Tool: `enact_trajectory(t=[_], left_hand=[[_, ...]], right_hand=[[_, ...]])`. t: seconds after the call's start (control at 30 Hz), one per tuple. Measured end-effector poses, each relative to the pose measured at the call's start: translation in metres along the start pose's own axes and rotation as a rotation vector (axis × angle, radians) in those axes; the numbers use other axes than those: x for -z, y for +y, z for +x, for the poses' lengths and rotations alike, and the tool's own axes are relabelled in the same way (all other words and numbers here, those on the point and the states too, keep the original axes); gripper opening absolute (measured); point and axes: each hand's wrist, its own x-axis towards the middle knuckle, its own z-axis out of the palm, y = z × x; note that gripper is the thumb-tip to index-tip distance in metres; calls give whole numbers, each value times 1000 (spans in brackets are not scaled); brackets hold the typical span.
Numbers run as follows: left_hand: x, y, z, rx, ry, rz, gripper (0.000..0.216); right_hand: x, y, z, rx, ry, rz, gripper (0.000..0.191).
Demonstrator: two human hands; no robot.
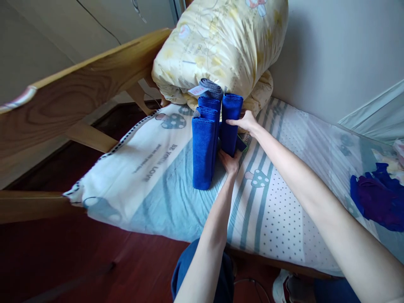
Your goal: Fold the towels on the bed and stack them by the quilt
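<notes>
Several folded blue towels stand in a row on the bed, with a grey folded towel at the far end against the bedding. A separate blue folded towel stands just right of the row. My right hand lies on its right side, fingers stretched along the cloth. My left hand presses against its near lower end, fingers hidden behind the fabric.
A rolled yellow quilt fills the head of the bed. The striped, dotted sheet covers the mattress. A loose heap of blue cloth lies at the right. A wooden bed frame runs along the left, above a dark red floor.
</notes>
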Motion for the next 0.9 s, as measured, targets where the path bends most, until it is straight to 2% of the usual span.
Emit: enact_trajectory(t=[0.13,0.23,0.3,0.4,0.47,0.57,0.67,0.73,0.8,0.9], left_hand=[[7,-7,-15,25,1,1,90],[15,-14,-31,26,-23,22,92],[19,-20,-46,7,-25,53,92],[18,-28,-82,-69,0,110,87],[10,-35,-120,-174,-36,139,77],[-3,-49,-202,-445,-289,187,58],[-7,-66,-296,-798,-608,273,59],[-3,-75,-346,-931,-694,351,66],[2,-81,-378,-970,-700,407,72],[5,-82,-392,-964,-714,458,74]], right_hand=[[10,21,-15,-24,-2,21,113],[25,34,-40,-93,15,44,124],[40,45,-68,-140,7,70,125],[72,72,-128,-158,-22,73,121],[105,96,-177,-175,-47,-5,118],[173,134,-260,-218,-91,-229,105],[254,169,-349,-283,-6,-501,84],[305,192,-407,-404,82,-612,72],[346,214,-458,-548,198,-665,60],[384,243,-510,-710,409,-715,48]])
